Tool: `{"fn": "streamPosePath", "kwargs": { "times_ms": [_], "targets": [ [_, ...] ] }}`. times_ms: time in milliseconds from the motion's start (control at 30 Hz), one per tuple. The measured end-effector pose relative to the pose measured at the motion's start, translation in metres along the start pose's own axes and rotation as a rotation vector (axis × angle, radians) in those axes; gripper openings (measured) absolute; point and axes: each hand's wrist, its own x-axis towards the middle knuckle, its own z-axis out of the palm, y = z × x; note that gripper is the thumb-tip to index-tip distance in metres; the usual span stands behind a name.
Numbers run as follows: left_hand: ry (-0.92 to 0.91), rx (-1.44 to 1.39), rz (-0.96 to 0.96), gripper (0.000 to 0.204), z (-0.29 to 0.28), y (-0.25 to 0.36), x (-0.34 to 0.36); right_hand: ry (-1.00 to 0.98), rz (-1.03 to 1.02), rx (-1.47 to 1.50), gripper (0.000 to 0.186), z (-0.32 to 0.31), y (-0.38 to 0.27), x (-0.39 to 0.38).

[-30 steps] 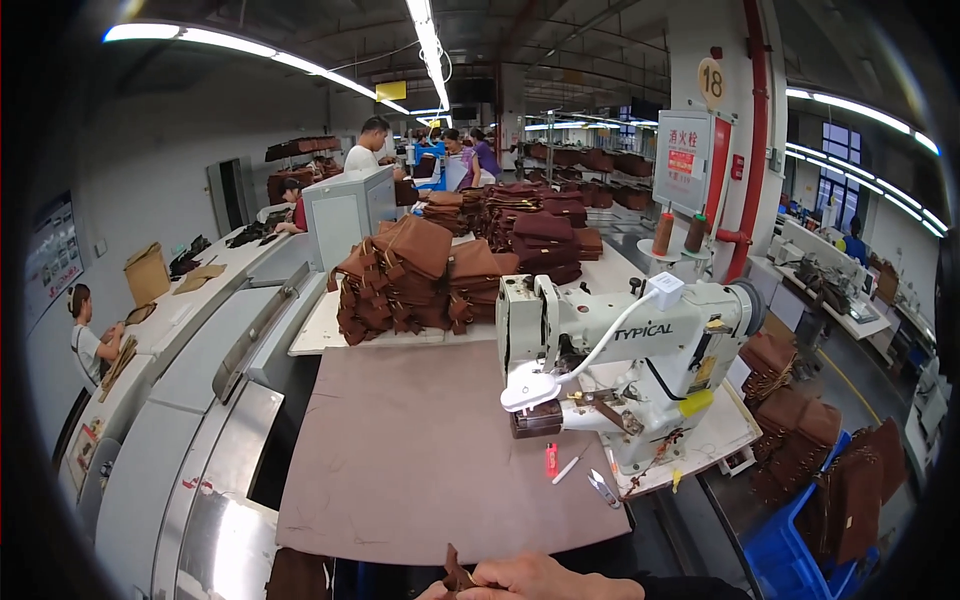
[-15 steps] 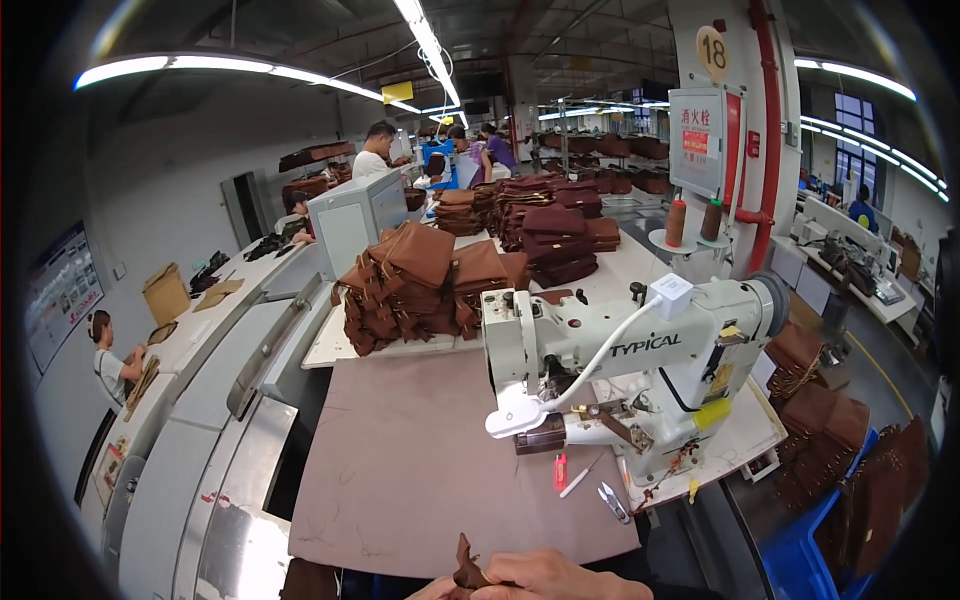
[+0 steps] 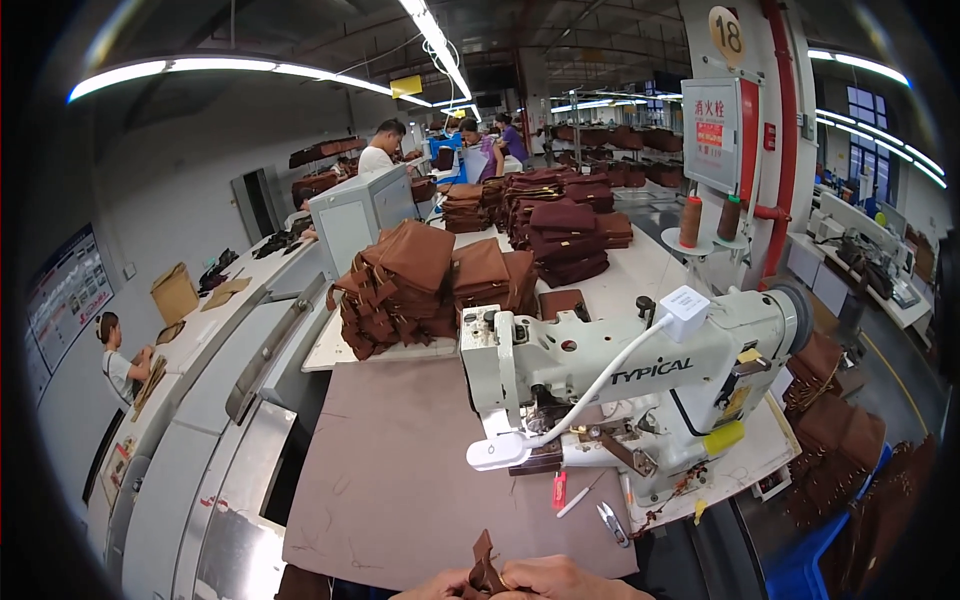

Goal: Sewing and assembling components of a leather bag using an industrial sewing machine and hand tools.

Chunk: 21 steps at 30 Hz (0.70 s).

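Observation:
At the lower edge, my left hand (image 3: 438, 586) and my right hand (image 3: 562, 577) pinch a small brown piece of fabric or leather (image 3: 485, 562) between them. One narrow end of it sticks up above the fingers; its lower part is hidden by the hands and the picture's edge. Just beyond lies the mauve-brown work surface (image 3: 390, 480) with loose thread bits on it. A white industrial sewing machine (image 3: 640, 360) stands ahead to the right, apart from both hands. Thread snips (image 3: 613, 525), a thin white-handled tool (image 3: 575, 500) and a small red tool (image 3: 559, 490) lie below its head.
Stacks of brown pieces (image 3: 400, 280) and dark maroon pieces (image 3: 565, 240) sit behind the machine. Two thread cones (image 3: 690, 222) stand by the red-piped column. More brown pieces lie at right beside a blue bin (image 3: 815, 555). A metal-topped bench (image 3: 235, 540) runs along the left. Other people work farther off.
The view has shifted slightly. My hands have moved a little, and the brown piece stands up more between them, with more of it showing.

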Motion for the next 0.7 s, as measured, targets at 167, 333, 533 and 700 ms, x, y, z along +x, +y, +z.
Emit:
{"fn": "streamPosePath", "kwargs": {
  "times_ms": [167,333,533,700],
  "targets": [
    [0.031,0.282,-0.017,0.068,-0.009,0.031,0.007,0.12,-0.027,0.034,0.019,-0.002,-0.004,0.0],
    [-0.09,0.375,-0.128,0.057,-0.014,0.069,0.009,0.207,-0.048,0.051,0.021,-0.006,0.003,0.006],
    [-0.01,0.302,-0.185,0.057,0.007,0.094,0.021,0.228,-0.065,0.085,0.021,-0.014,0.008,0.005],
    [-0.002,0.398,-0.117,0.051,0.004,0.112,0.038,0.249,-0.012,0.083,0.022,-0.019,0.009,0.0]
  ]
}}
